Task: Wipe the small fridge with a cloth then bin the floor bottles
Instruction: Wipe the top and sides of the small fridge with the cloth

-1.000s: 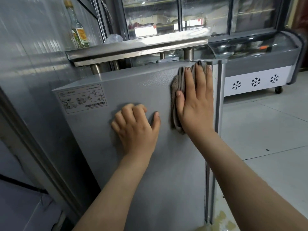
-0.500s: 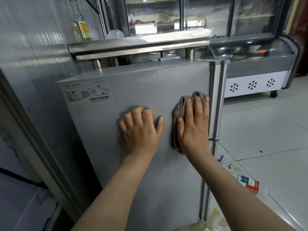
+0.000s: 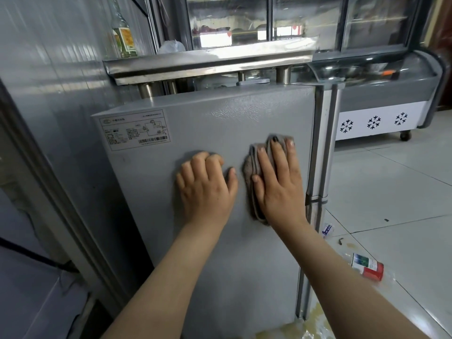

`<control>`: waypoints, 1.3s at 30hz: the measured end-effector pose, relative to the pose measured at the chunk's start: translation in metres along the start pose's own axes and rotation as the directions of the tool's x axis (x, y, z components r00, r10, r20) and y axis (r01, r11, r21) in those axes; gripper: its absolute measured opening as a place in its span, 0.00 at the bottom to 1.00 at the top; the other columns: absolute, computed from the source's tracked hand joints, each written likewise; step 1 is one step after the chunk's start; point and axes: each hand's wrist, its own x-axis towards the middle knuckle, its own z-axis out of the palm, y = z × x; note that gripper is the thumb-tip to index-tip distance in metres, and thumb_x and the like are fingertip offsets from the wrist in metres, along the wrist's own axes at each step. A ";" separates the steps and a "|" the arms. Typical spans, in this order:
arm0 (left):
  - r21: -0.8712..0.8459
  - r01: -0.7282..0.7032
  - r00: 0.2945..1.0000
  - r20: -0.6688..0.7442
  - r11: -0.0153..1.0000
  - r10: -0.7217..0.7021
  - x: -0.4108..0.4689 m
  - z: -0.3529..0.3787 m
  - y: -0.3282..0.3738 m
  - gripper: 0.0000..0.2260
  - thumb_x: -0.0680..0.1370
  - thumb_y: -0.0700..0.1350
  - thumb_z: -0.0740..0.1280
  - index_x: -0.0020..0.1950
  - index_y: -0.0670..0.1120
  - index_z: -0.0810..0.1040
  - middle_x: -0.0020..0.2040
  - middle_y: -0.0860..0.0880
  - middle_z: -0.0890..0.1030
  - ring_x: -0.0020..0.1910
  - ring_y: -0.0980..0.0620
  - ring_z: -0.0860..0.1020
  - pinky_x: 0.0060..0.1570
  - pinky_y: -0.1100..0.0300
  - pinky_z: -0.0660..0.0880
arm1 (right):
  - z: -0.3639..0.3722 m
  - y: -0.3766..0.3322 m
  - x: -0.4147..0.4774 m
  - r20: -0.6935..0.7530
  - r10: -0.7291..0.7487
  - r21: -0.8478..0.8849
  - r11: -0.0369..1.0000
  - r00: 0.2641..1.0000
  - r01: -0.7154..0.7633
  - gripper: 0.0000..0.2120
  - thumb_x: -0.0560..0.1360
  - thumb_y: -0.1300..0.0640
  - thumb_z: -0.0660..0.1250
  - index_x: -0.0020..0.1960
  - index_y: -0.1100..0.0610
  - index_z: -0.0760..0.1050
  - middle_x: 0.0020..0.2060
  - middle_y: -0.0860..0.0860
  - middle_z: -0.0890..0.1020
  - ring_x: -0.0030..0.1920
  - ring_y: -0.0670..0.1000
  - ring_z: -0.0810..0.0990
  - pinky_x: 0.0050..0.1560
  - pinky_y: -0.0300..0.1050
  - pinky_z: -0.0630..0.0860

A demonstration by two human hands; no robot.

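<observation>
The small grey fridge (image 3: 220,118) stands in front of me with its side panel toward me. My right hand (image 3: 278,187) lies flat with straight fingers and presses a brownish-grey cloth (image 3: 249,167) against the panel near the front edge. To its left, my left hand (image 3: 205,184) rests on the panel with curled fingers and holds nothing. A clear plastic bottle with a red and green label (image 3: 367,266) lies on the floor tiles at the right. A second clear bottle with a blue label (image 3: 327,230) lies close to the fridge front.
A steel shelf (image 3: 208,64) sits over the fridge with a glass bottle (image 3: 122,37) on it. A chest freezer with snowflake marks (image 3: 381,118) stands at the back right. A yellowish wet patch (image 3: 315,321) spreads on the floor by the fridge's base. A grey wall is at the left.
My right hand has slid the cloth down the panel from the top edge to the middle. My left hand has stayed put. The floor bottles have come into view.
</observation>
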 end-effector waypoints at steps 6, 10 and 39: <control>-0.004 0.014 1.000 0.009 1.000 -0.014 0.000 0.000 0.001 0.11 0.71 0.51 0.65 0.47 0.47 0.68 0.45 0.41 0.78 0.44 0.44 0.65 0.41 0.52 0.61 | -0.004 0.002 0.003 0.028 0.124 0.000 0.992 0.992 -0.124 0.21 0.82 0.50 0.50 0.71 0.59 0.60 0.71 0.60 0.62 0.72 0.62 0.56 0.74 0.50 0.52; -0.004 0.021 1.000 0.020 1.000 -0.021 0.001 0.001 0.002 0.11 0.71 0.51 0.65 0.47 0.47 0.68 0.46 0.41 0.78 0.44 0.44 0.65 0.41 0.51 0.61 | -0.010 0.005 0.050 -0.036 0.246 0.083 0.967 0.969 -0.243 0.23 0.80 0.52 0.52 0.71 0.63 0.62 0.70 0.65 0.63 0.72 0.62 0.53 0.74 0.48 0.47; -0.134 0.118 0.990 0.091 0.984 -0.106 -0.049 -0.049 -0.093 0.08 0.75 0.46 0.62 0.48 0.43 0.66 0.45 0.34 0.76 0.48 0.43 0.67 0.49 0.50 0.63 | -0.008 -0.113 -0.021 0.198 0.192 0.411 0.874 0.961 -0.260 0.19 0.80 0.50 0.52 0.67 0.56 0.65 0.70 0.63 0.63 0.73 0.60 0.53 0.75 0.41 0.47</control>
